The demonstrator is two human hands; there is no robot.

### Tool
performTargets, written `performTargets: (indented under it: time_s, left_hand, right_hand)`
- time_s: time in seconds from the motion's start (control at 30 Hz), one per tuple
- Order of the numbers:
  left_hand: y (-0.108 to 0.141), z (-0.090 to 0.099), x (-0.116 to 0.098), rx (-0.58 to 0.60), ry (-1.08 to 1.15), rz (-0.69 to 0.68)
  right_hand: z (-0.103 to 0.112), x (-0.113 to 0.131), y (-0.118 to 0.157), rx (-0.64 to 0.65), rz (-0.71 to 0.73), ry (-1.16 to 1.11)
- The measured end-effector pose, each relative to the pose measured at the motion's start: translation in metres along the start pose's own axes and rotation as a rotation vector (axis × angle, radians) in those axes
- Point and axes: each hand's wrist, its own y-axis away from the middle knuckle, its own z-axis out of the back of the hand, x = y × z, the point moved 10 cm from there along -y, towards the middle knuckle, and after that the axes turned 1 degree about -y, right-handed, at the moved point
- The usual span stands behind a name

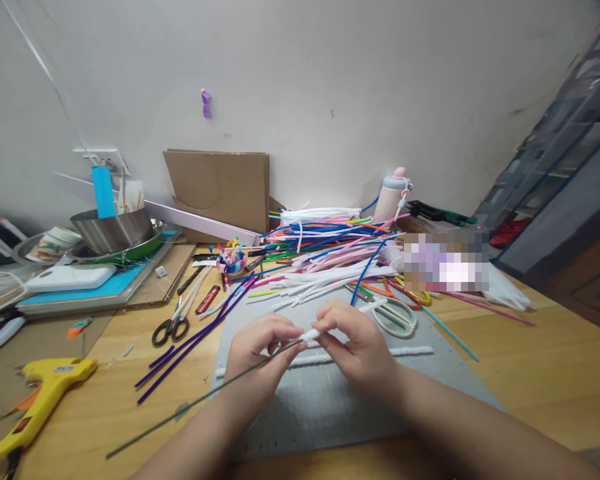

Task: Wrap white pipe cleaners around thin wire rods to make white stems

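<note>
Over the grey mat (300, 407), my left hand (255, 353) pinches a thin dark green stem (195, 401) close to its tip; the rest of it slants down to the lower left. At that tip is a fuzzy white pipe cleaner (309, 335), gripped by my right hand (357, 340) with thumb and fingertips. A white length also shows beyond the right fingers, though whether it is the same piece I cannot tell. Beneath both hands another white pipe cleaner (413, 351) lies across the mat, partly hidden by them.
Many coloured pipe cleaners (330, 230) are heaped at the back. Pale-handled scissors (396, 318) lie right of my hands, black-handled scissors (171, 330) left. A yellow glue gun (50, 383) rests at the left edge. Behind stand a cardboard sheet (220, 190), a metal bowl (113, 230) and a bottle (390, 197).
</note>
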Motion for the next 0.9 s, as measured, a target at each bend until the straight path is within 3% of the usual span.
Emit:
performTargets:
  time_s: [0.2,0.43,0.63,0.9]
  left_hand:
    - [0.001,-0.003,-0.006,0.028,0.02,-0.055]
    - [-0.002,0.003,-0.009,0.012,-0.019,-0.081]
    - [-0.001,0.007,0.0,-0.052,-0.023,-0.02]
    - [-0.003,0.011,-0.006,-0.052,-0.084,-0.066]
  right_hand:
    - [-0.003,0.0,0.001,0.037,-0.015,0.05]
    - [-0.017,0.006,-0.001,0.218,-0.002,-0.002]
    - [-0.018,-0.001,-0.001,0.2,-0.041,-0.006]
    - [-0.011,-0.004,0.0,0.138,-0.065,0.016]
